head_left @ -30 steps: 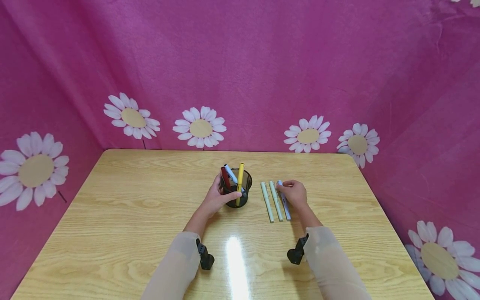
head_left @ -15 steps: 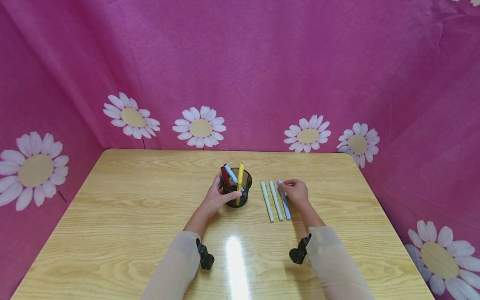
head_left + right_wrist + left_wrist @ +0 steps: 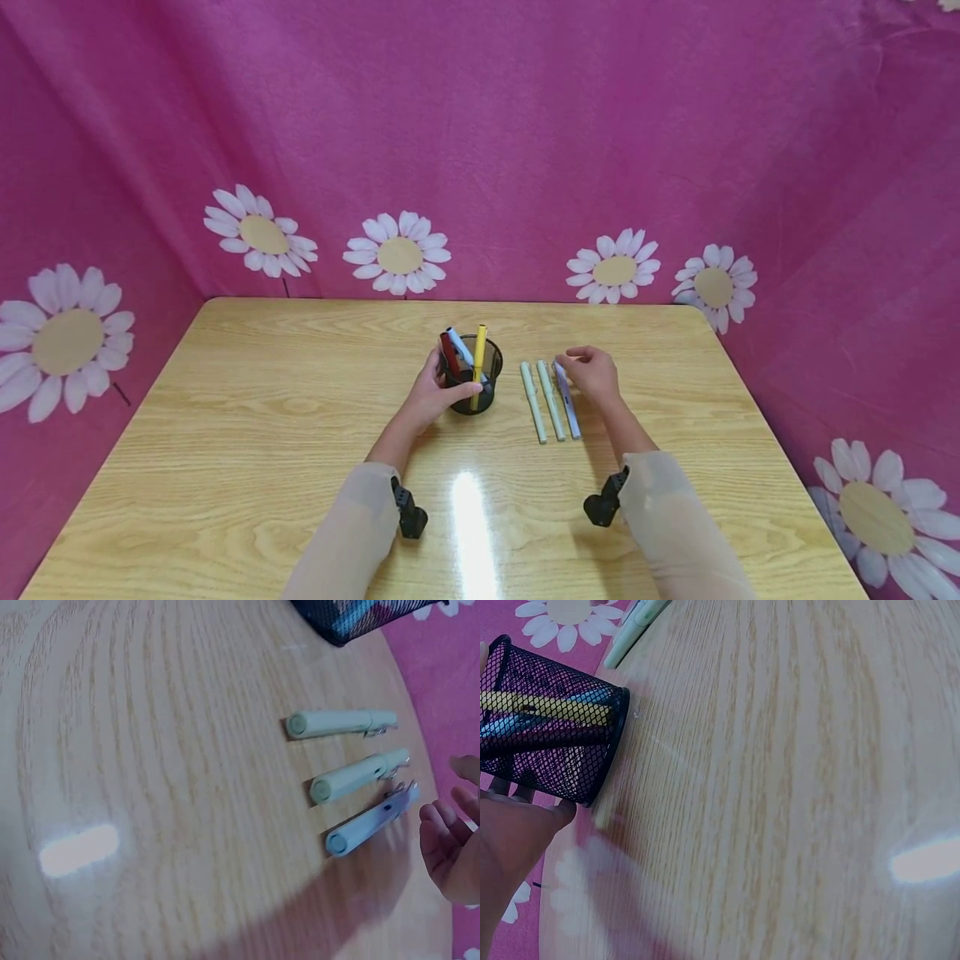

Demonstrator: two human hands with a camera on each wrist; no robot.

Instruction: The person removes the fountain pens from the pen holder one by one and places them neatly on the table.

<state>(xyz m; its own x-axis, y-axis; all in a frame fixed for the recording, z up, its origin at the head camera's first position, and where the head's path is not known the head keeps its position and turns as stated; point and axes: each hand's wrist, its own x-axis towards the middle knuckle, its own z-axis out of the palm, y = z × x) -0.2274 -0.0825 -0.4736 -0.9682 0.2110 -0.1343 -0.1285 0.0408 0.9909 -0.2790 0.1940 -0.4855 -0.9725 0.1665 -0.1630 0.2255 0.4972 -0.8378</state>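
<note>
My left hand (image 3: 432,395) grips a black mesh pen cup (image 3: 555,761) from its left side, thumb across the front. A yellow pen (image 3: 480,346), a dark red pen (image 3: 450,354) and a light blue pen (image 3: 461,347) stand in the cup. To its right lie two pale green pens (image 3: 533,402) (image 3: 360,778) and a lavender pen (image 3: 567,402), side by side and roughly parallel. My right hand (image 3: 595,374) hovers by the far, clip end of the lavender pen. In the right wrist view its loosely bent fingers (image 3: 442,825) hold nothing.
The wooden table (image 3: 262,450) carries a bright light reflection (image 3: 474,533) near its front. A pink curtain (image 3: 480,150) with white daisies surrounds the back and sides. Small black cameras (image 3: 410,512) sit at both wrists.
My right hand has come off the lavender pen and shifted slightly away and up. The lavender pen's far end sits marginally further left. My left hand and the pen cup stay put.
</note>
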